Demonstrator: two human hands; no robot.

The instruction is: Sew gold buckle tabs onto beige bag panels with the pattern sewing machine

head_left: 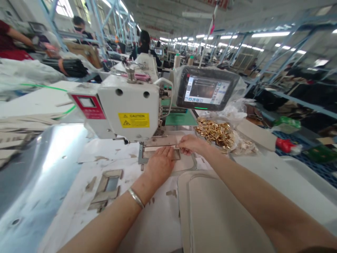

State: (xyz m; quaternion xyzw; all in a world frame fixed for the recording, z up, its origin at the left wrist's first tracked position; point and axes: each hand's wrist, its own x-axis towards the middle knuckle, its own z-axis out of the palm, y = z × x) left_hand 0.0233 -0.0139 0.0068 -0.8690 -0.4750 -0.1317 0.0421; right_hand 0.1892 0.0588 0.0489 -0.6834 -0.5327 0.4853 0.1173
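My left hand (pixel 160 162) lies flat, fingers stretched out, on a beige piece (pixel 184 162) set in the clamp frame (pixel 141 154) under the white sewing machine (pixel 129 109). A silver bangle sits on that wrist. My right hand (pixel 190 144) pinches the far right edge of the same beige piece, right beside the needle area. A stack of beige cut panels (pixel 218 214) lies between my forearms, near me.
A touchscreen panel (pixel 206 89) wrapped in plastic stands behind my right hand. A heap of gold metal fittings (pixel 217 133) lies to its right. A cut-out template (pixel 107 186) sits left. Other people work at benches further back.
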